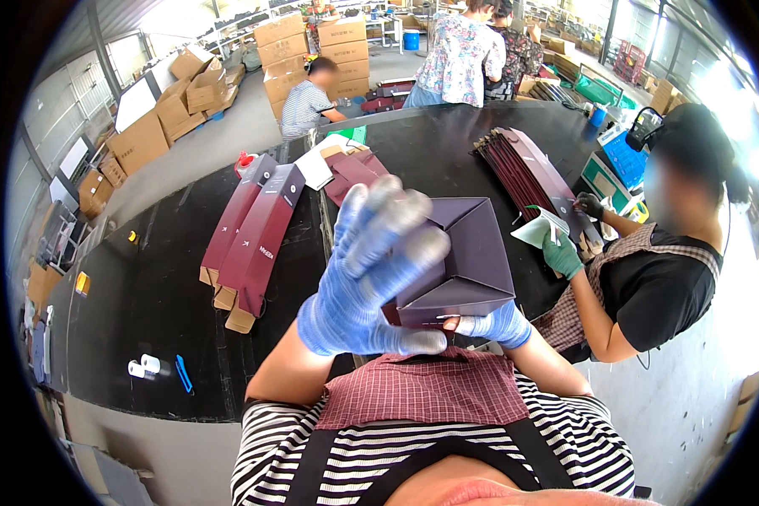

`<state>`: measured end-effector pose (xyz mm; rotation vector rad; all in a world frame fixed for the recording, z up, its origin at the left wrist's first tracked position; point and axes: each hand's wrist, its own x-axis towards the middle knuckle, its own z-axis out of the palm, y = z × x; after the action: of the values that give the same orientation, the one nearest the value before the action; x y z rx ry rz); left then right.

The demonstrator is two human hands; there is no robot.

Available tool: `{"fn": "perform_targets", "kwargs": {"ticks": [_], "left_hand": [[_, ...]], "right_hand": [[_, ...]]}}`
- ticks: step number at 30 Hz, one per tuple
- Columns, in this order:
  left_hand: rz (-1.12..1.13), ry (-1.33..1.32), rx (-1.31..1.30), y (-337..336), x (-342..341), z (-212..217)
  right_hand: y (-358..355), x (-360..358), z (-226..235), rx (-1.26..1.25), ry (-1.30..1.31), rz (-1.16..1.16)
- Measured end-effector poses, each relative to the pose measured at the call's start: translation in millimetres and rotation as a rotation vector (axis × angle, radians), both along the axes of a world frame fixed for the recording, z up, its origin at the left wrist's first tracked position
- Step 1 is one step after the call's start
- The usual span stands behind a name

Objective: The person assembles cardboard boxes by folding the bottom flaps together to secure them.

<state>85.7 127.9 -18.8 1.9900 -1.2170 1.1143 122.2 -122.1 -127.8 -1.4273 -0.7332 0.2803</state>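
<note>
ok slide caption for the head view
Gloved left hand open, right hand holding a dark purple box at a black table.

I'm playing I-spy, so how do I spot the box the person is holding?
Find the big black table, then the blue-gloved right hand at its near edge. In that grip is the box. Unlike the long maroon boxes lying to the left, it shows you a dark purple end with triangular folds.

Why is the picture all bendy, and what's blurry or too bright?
In the head view, the fisheye lens curves the black table; there too, the left gloved hand looks smeared at the fingertips; white glare washes out its upper right.
</note>
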Motion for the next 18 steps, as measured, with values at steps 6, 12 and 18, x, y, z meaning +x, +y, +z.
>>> {"fn": "perform_targets", "kwargs": {"ticks": [6, 12, 18], "left_hand": [[0.045, 0.216, 0.480, -5.1, -13.6, 44.6], [0.140, 0.240, 0.549, -6.3, -10.6, 49.0], [-0.143, 0.268, 0.002, 4.4, 1.2, 30.0]], "right_hand": [[0.8, -3.6, -1.5, 0.102, 0.209, 0.110], [-1.7, -8.2, 8.1, 0.050, 0.158, 0.081], [-0.7, -8.2, 5.1, -0.002, 0.093, 0.040]]}}
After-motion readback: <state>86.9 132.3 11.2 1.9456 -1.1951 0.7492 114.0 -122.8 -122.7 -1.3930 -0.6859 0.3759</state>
